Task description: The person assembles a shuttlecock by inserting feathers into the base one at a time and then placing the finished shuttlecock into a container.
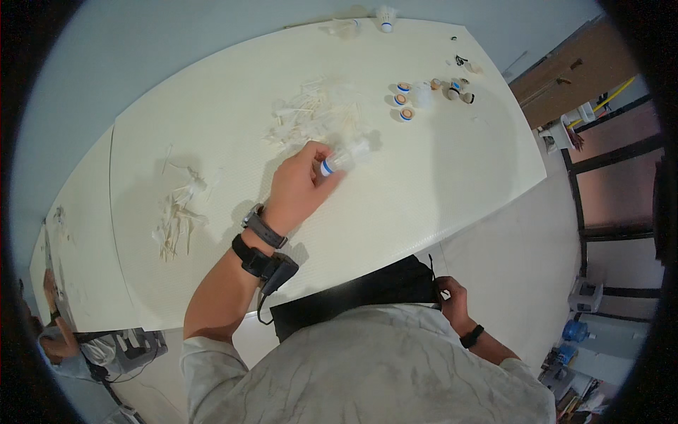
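My left hand (304, 180) is over the middle of the white table, its thumb and fingers closed around a white feather shuttlecock (342, 160). The shuttlecock lies tilted, its blue-banded base towards my palm and its feathers pointing away to the right. Just beyond it spreads a large heap of loose white feathers (314, 109). My right hand (454, 297) is low by my right hip, beside the black shorts (360, 286). Its fingers are curled, and whatever may be in them is hidden.
Blue-banded shuttlecock bases (400, 99) and other small pieces (455, 88) stand at the far right. Another shuttlecock (386, 20) stands at the far edge. A smaller feather pile (176, 222) lies left. At the far left, another person's arm (62, 328) reaches to the table.
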The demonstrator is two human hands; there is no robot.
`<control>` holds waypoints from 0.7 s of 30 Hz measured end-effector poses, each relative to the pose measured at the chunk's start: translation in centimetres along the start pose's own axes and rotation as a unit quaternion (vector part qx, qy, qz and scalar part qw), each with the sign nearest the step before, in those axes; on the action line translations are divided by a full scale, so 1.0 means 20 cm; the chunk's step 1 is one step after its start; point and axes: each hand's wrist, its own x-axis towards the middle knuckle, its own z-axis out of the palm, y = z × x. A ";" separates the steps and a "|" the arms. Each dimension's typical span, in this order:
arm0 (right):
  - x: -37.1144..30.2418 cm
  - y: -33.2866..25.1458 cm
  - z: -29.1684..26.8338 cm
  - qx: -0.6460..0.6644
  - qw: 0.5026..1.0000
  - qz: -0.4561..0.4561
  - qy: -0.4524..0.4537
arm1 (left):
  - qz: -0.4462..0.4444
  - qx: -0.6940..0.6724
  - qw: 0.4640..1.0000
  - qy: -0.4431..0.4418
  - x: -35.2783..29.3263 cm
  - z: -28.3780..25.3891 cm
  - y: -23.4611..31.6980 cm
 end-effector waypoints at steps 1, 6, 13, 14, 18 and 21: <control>0.00 -0.01 0.00 0.023 0.999 0.036 -0.027 | 0.001 0.000 1.000 -0.001 0.00 0.00 0.00; -0.02 0.13 -0.04 0.113 0.981 0.074 -0.138 | -0.002 0.004 1.000 -0.012 0.00 0.00 0.01; -0.03 0.20 -0.10 0.113 0.964 0.098 -0.222 | -0.026 0.017 0.999 -0.021 0.00 -0.02 0.04; -0.03 0.19 -0.10 0.113 0.964 0.097 -0.222 | -0.024 0.017 0.999 -0.017 -0.01 -0.02 0.03; 0.03 0.03 -0.11 0.040 0.995 0.060 -0.071 | -0.027 0.017 0.999 -0.025 0.00 -0.02 0.04; 0.00 0.02 -0.11 0.002 0.999 0.028 -0.029 | -0.021 0.024 0.999 -0.019 0.00 -0.02 0.04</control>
